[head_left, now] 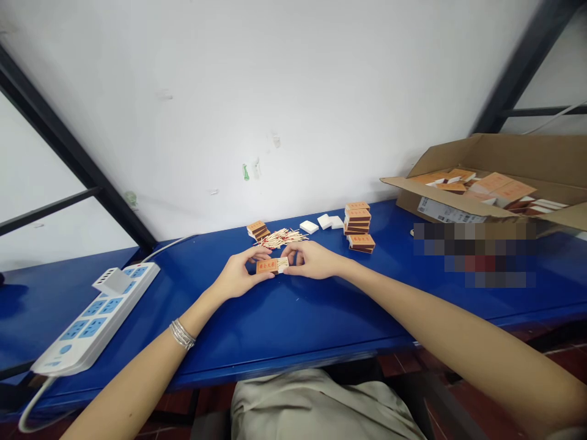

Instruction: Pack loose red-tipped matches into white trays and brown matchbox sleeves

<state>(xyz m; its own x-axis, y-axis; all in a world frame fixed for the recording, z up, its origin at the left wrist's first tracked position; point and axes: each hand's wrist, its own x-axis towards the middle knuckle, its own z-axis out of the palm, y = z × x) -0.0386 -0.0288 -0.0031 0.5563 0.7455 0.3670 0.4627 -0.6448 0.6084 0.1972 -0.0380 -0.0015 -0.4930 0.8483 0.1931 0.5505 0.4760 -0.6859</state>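
Between my two hands is an orange matchbox (266, 266), its white tray (283, 264) partly out at the right end with matches showing in it. My left hand (239, 272) grips the orange sleeve from the left, thumb along the near edge. The fingers of my right hand (314, 260) close on the tray's right end. Just beyond the hands lies a loose pile of red-tipped matches (284, 237). A small stack of matchboxes (258, 230) stands to the left of that pile. Several white trays (309, 227) rest to its right.
Taller matchbox stacks (357, 219) stand on the blue table (275, 330) to the right. An open cardboard box (463, 211) full of matchboxes is at the far right, near a blurred-out patch. A white power strip (98, 318) with a cable lies at left. A wall backs the table.
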